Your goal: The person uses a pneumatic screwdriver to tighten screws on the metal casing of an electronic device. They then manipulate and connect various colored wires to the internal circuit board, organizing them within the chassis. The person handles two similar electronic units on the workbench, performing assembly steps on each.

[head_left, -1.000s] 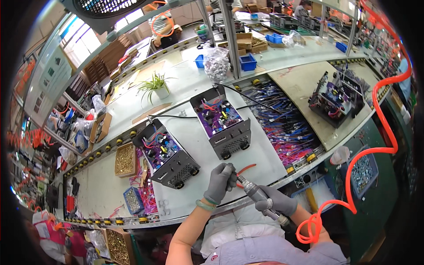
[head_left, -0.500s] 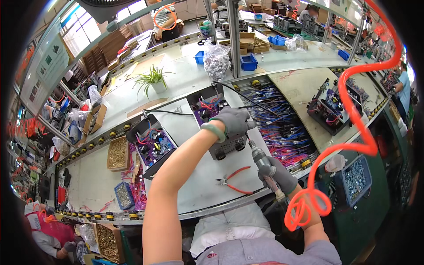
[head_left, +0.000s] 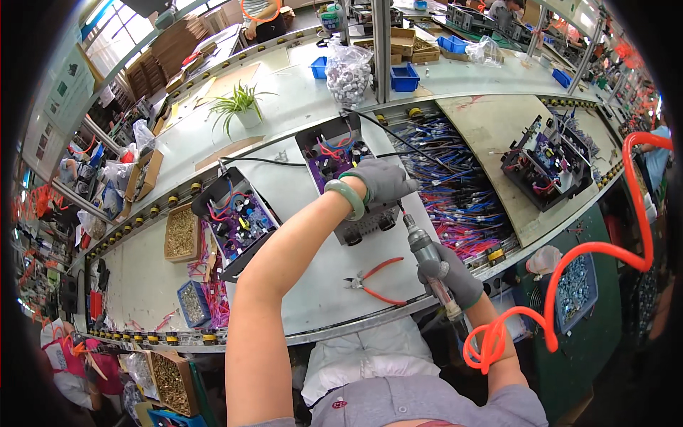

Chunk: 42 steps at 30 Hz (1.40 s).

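Note:
My left hand [head_left: 382, 181], in a grey glove with a green bangle at the wrist, rests on the open black electronics chassis [head_left: 346, 159] with its purple circuit board. My right hand [head_left: 455, 280], also gloved, grips a pneumatic screwdriver [head_left: 425, 249]. The screwdriver's tip points up at the chassis's right edge, just under my left hand. A coiled orange air hose [head_left: 562, 277] runs from the tool's rear. Red-handled cutting pliers [head_left: 373, 280] lie on the white bench in front of the chassis.
A second open chassis [head_left: 233, 216] sits to the left, a third [head_left: 548, 165] on a brown board to the right. Bundles of blue and red wires [head_left: 455, 192] lie between. Trays of screws [head_left: 181, 232], blue bins [head_left: 404, 77] and a potted plant [head_left: 242, 107] stand around.
My left hand went from the screwdriver and pliers near the bench edge up onto the chassis. The pliers now lie on the bench. The screwdriver rose toward the chassis.

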Tool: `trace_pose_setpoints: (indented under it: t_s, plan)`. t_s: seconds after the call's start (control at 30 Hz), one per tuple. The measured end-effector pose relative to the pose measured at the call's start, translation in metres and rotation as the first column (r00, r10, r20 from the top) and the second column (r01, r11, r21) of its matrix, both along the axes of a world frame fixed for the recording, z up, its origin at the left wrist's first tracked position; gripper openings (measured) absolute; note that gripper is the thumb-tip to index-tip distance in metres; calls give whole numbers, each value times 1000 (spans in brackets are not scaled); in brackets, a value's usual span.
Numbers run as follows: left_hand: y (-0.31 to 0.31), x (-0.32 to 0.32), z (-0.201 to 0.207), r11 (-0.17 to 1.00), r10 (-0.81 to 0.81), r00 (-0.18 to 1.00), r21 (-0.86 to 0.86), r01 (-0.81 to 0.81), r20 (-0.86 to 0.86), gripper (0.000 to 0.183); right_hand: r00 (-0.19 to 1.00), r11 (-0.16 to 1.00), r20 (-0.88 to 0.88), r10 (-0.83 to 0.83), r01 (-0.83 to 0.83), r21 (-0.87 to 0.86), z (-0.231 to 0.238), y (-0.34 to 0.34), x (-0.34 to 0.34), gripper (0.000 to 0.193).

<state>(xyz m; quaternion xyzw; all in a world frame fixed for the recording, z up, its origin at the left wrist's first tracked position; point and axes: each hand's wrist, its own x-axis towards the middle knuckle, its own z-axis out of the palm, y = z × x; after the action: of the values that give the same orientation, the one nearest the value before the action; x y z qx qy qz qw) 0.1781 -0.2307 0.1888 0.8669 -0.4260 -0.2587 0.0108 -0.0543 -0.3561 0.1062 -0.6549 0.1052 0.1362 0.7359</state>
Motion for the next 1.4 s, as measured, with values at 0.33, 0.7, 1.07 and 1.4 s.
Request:
trace_pose_setpoints:
  t_s: [0.33, 0.7, 1.07, 1.4]
  plan:
    - [-5, -5, -6, 998, 27, 997, -62, -23, 67, 61, 997, 959, -81, -15, 37, 280, 16, 7, 0, 55]
    - [90, -88, -24, 583, 59, 738, -623, 521, 673, 31, 991, 989, -122, 50, -33, 141, -1, 13, -59, 63]
    - [274, -231, -147, 533, 718, 676, -495, -687, -165, 19, 968, 987, -250, -4, 45, 157, -38, 22, -119, 72]
    - [255, -220, -166, 576, 676, 737, -611, -543, -18, 13, 954, 979, -296, 48, 14, 204, -20, 55, -103, 71]
